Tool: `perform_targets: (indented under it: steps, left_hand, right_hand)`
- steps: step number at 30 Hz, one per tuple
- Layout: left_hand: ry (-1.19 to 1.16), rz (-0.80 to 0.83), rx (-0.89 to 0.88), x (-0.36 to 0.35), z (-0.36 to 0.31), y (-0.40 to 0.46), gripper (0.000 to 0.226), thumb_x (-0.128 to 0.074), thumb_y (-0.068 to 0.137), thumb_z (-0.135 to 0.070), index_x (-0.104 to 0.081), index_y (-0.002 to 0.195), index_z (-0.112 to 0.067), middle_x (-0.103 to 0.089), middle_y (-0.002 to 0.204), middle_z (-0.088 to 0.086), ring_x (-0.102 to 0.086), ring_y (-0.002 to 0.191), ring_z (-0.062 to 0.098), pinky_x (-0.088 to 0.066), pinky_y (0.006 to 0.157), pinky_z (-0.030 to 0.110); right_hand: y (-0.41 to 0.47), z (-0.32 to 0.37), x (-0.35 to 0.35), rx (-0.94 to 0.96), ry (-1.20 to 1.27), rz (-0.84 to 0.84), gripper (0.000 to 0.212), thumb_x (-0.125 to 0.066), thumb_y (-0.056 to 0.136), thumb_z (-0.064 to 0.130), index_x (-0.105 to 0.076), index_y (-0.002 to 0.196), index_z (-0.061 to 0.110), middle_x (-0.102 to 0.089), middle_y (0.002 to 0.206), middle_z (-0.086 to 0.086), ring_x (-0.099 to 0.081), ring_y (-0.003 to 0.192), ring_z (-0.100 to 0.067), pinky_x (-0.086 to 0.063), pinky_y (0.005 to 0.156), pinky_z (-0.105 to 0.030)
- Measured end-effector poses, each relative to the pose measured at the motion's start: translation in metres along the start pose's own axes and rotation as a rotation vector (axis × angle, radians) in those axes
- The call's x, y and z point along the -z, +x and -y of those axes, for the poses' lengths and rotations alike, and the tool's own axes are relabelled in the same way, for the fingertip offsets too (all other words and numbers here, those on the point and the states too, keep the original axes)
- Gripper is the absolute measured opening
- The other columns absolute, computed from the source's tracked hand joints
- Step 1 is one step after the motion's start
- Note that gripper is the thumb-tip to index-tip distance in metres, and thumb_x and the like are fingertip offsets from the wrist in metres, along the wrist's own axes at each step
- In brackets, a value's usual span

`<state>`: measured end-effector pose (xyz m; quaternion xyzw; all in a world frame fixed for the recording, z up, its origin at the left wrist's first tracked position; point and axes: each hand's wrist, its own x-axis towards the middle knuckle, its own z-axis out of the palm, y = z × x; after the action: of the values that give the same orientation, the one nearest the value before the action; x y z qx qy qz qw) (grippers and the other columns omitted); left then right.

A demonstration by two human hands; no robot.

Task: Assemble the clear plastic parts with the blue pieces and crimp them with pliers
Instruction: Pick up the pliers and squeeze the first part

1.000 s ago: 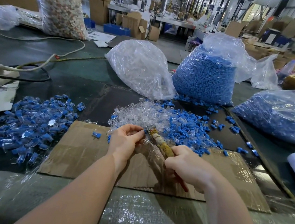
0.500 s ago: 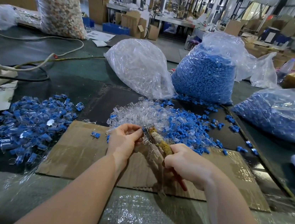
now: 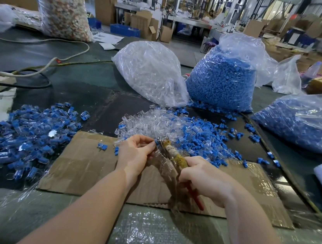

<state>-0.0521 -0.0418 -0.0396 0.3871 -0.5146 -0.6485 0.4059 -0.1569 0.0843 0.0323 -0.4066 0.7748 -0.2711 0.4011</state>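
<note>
Left hand (image 3: 134, 155) still pinches the blue piece (image 3: 156, 141); right hand (image 3: 206, 178) keeps gripping pliers (image 3: 174, 156).

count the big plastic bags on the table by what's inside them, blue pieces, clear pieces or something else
Bags of blue pieces: 2
Bag of clear pieces: 1
Bag of pale mixed pieces: 1
Total: 4

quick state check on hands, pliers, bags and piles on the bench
left hand: pinching a blue piece at the plier tip
right hand: gripping the pliers handles
clear parts bag: open, spilling
blue pieces bag: upright, open
assembled pile: loose on the table, left
</note>
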Motion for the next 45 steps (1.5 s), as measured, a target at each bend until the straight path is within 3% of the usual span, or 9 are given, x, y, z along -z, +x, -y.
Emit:
perform_targets:
  steps: [8,12,21,26,32,38,40,43,45]
  left_hand:
    - [0.023,0.009,-0.012,0.001,0.002,0.001,0.011,-0.061,0.086,-0.002,-0.062,0.081,-0.012,-0.061,0.061,0.002,-0.055,0.051,0.01,-0.044,0.046,0.019]
    - [0.017,0.014,-0.009,0.001,0.001,-0.001,0.01,-0.062,0.086,-0.002,-0.062,0.082,-0.011,-0.061,0.062,0.003,-0.055,0.053,0.011,-0.045,0.049,0.021]
    - [0.002,0.037,-0.018,0.003,0.001,-0.002,0.012,-0.061,0.086,0.0,-0.063,0.082,-0.011,-0.063,0.063,0.002,-0.057,0.054,0.008,-0.047,0.048,0.019]
    - [-0.038,0.058,-0.007,0.005,0.001,-0.002,0.015,-0.06,0.085,0.002,-0.063,0.081,-0.012,-0.064,0.059,-0.002,-0.058,0.05,0.005,-0.047,0.046,0.019]
    - [-0.011,0.062,-0.022,0.005,0.001,-0.003,0.017,-0.06,0.085,0.005,-0.062,0.081,-0.012,-0.064,0.055,-0.004,-0.059,0.049,0.002,-0.046,0.046,0.015]
    - [-0.046,0.016,-0.047,0.001,-0.003,-0.007,0.017,-0.057,0.086,0.006,-0.06,0.081,-0.01,-0.063,0.069,0.007,-0.06,0.049,0.001,-0.045,0.045,0.013]
    - [-0.026,0.02,-0.065,0.001,-0.004,-0.011,0.016,-0.058,0.086,0.005,-0.061,0.081,-0.01,-0.063,0.069,0.008,-0.06,0.05,0.003,-0.047,0.045,0.015]
    - [0.112,0.005,-0.149,0.001,-0.005,-0.019,0.017,-0.06,0.086,0.002,-0.063,0.08,-0.014,-0.064,0.071,0.005,-0.061,0.06,0.009,-0.053,0.056,0.022]
    - [0.208,-0.042,-0.24,0.004,-0.009,-0.022,0.018,-0.061,0.086,0.0,-0.064,0.081,-0.018,-0.063,0.073,0.001,-0.057,0.061,0.0,-0.051,0.06,0.019]
  right_hand:
    - [-0.003,0.005,-0.002,0.033,-0.083,-0.003,0.006,-0.049,0.081,0.009,-0.049,0.086,0.006,-0.05,0.1,-0.015,-0.048,0.083,-0.026,-0.043,0.087,-0.051]
    - [-0.006,0.005,-0.002,0.042,-0.024,0.014,0.007,-0.048,0.08,0.006,-0.048,0.084,0.011,-0.048,0.09,-0.015,-0.046,0.078,-0.024,-0.037,0.073,-0.04]
    - [-0.013,0.011,-0.001,0.068,-0.099,0.012,0.006,-0.048,0.082,0.005,-0.049,0.082,0.011,-0.046,0.085,-0.007,-0.044,0.074,-0.02,-0.033,0.069,-0.033]
    - [-0.013,0.014,-0.007,0.092,-0.202,0.001,0.019,-0.044,0.082,0.002,-0.042,0.068,0.015,-0.047,0.068,-0.002,-0.042,0.056,-0.014,-0.031,0.049,-0.023]
    - [-0.005,0.009,-0.014,0.063,-0.367,-0.064,0.015,-0.038,0.091,0.007,-0.048,0.091,0.017,-0.049,0.091,0.003,-0.048,0.075,-0.011,-0.032,0.055,-0.024]
    - [-0.01,0.004,-0.019,0.16,0.016,-0.109,0.014,-0.063,0.083,0.01,-0.06,0.087,0.022,-0.065,0.075,0.001,-0.064,0.057,-0.007,-0.048,0.051,-0.018]
    - [-0.007,-0.001,-0.021,0.123,0.172,-0.165,0.032,-0.067,0.079,0.007,-0.061,0.107,0.018,-0.068,0.092,-0.008,-0.069,0.073,-0.019,-0.056,0.065,-0.03]
    - [0.003,-0.013,-0.018,0.078,-0.105,-0.428,0.054,-0.069,0.08,0.022,-0.049,0.129,0.018,-0.055,0.116,-0.009,-0.053,0.107,-0.024,-0.043,0.095,-0.039]
    - [0.007,-0.02,-0.012,0.052,-0.285,-0.574,0.061,-0.067,0.083,0.033,-0.041,0.137,0.018,-0.05,0.119,-0.008,-0.043,0.113,-0.023,-0.035,0.099,-0.035]
